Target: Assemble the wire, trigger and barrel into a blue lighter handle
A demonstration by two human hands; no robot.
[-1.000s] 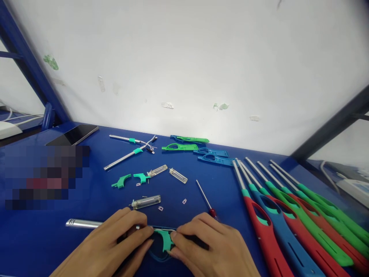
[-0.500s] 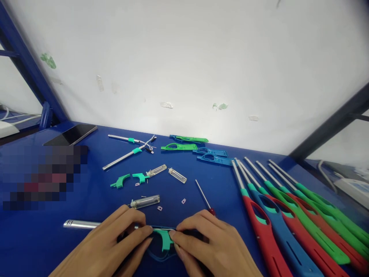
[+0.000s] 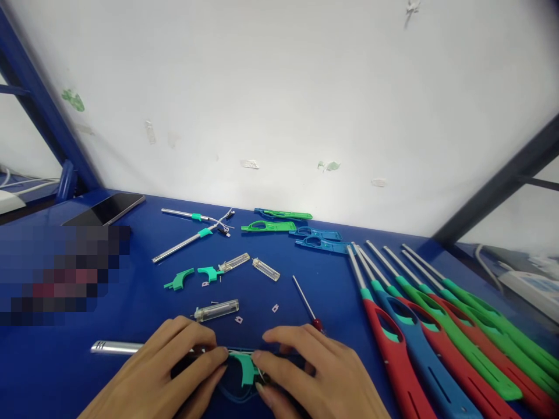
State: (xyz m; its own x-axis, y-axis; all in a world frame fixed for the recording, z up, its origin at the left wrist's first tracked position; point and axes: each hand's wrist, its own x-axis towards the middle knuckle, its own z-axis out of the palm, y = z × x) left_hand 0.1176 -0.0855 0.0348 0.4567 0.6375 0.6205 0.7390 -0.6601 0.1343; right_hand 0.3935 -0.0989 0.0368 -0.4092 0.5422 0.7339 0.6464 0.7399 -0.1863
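Note:
Low in the head view, a blue lighter shell half (image 3: 238, 397) lies between my two hands, with a teal trigger (image 3: 246, 368) set in it. A silver tube (image 3: 116, 347) sticks out to the left, partly covered by my left hand (image 3: 174, 369). That hand is closed, its thumb and index finger pinching the shell at the trigger's left side. My right hand (image 3: 312, 369) has its fingertips together at the trigger's right side, on the shell and a thin wire. A small dark part shows under its thumb. The shell's right end is hidden by this hand.
Clear fuel tanks (image 3: 217, 310), teal triggers (image 3: 180, 279) and small pink pieces lie ahead of my hands. A screwdriver (image 3: 308, 299) is right of them. Green shell halves (image 3: 268, 227) and blue ones sit by the wall. Several assembled lighters (image 3: 402, 361) fill the right; a phone (image 3: 107, 209) lies left.
The view has shifted slightly. My right thumb and index finger have parted a little from the trigger's side, and a wire and dark part now show there.

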